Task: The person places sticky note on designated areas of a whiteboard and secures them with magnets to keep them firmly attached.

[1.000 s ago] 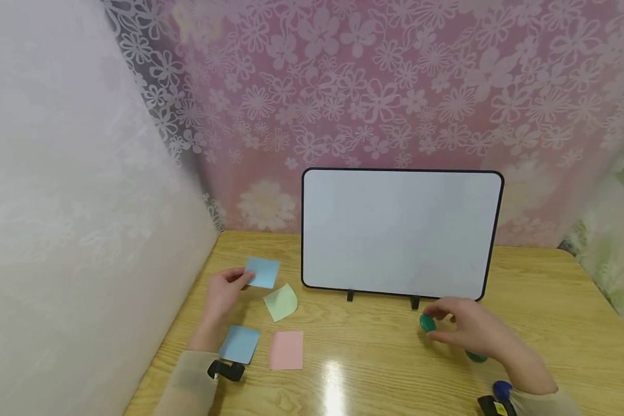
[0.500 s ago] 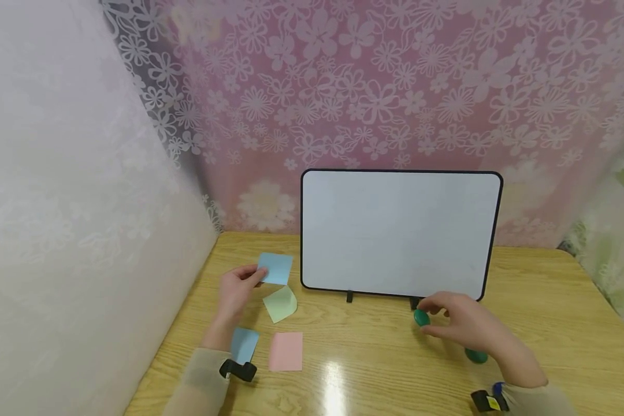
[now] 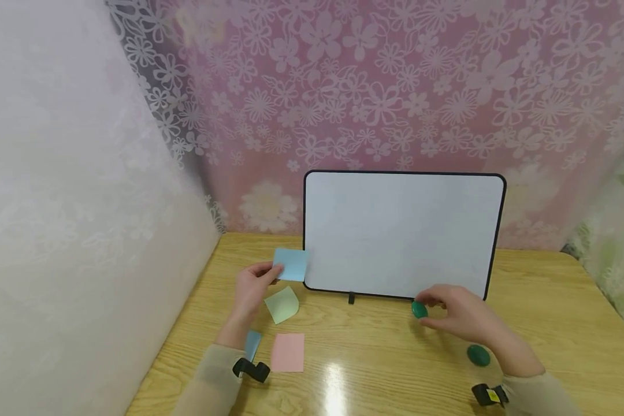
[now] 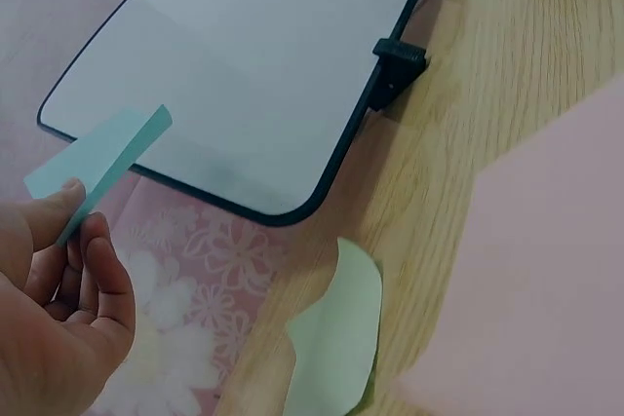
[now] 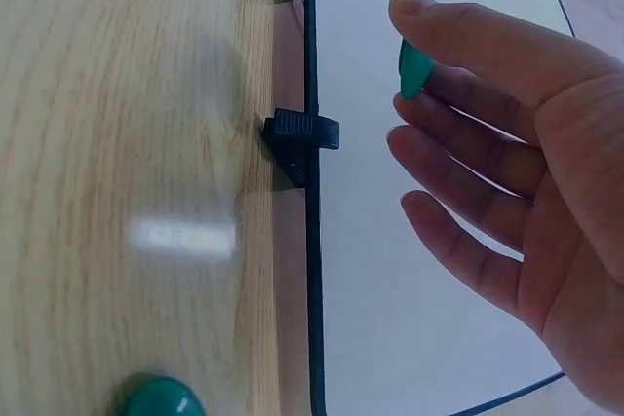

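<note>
My left hand (image 3: 252, 289) pinches a blue sticky note (image 3: 291, 264) by its left edge, in front of the lower left corner of the whiteboard (image 3: 400, 231). In the left wrist view the note (image 4: 97, 158) is held between thumb and fingers. A green round magnet (image 3: 419, 309) is gripped between the thumb and fingers of my right hand (image 3: 460, 315), near the board's lower edge. The right wrist view shows that magnet (image 5: 414, 67) edge-on, the other fingers (image 5: 468, 211) loosely bent.
On the wooden table lie a pale green note (image 3: 282, 304), a pink note (image 3: 288, 352) and another blue note (image 3: 252, 345), partly behind my left wrist. A second green magnet (image 3: 479, 355) lies below my right hand. Black feet (image 3: 351, 298) support the board.
My left hand has carried the blue note rightward and slightly up, to the board's corner. My right hand has moved a little left and up with the green magnet.
</note>
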`<state>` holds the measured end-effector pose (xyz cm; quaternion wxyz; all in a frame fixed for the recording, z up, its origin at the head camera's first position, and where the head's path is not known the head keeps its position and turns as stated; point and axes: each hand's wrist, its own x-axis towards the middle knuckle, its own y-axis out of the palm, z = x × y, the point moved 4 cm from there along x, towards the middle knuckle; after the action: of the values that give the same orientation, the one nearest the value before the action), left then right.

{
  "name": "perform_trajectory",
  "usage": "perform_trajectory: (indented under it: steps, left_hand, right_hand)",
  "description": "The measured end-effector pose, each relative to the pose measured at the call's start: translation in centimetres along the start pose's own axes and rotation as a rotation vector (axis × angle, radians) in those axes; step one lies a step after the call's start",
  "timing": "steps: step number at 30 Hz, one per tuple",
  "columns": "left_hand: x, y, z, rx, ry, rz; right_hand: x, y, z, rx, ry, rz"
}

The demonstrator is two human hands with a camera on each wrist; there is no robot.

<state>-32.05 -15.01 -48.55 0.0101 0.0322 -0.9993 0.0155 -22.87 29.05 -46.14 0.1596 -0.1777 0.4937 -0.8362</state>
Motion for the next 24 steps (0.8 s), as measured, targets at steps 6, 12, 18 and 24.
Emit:
perform_trajectory:
  steps: [6, 12, 18, 24]
  left_hand:
    - [-0.2, 1.6, -0.3, -0.044, 0.015, 0.011]
    - [-0.1, 3.4, -0.5, -0.09, 0.019, 0.012]
    - [-0.2, 5.0, -0.9, -0.125, 0.02, 0.033]
    - [-0.2, 6.4, -1.3, -0.156, 0.029, 0.064]
  right_hand:
    - [0.8, -0.4, 0.6, -0.003, -0.022, -0.009]
    - [1.5, -0.7, 1.1, -0.027, -0.028, -0.036]
    - [2.4, -0.8, 1.8, -0.072, -0.065, -0.079]
    - [3.2, -1.0, 2.5, -0.124, -0.101, -0.12]
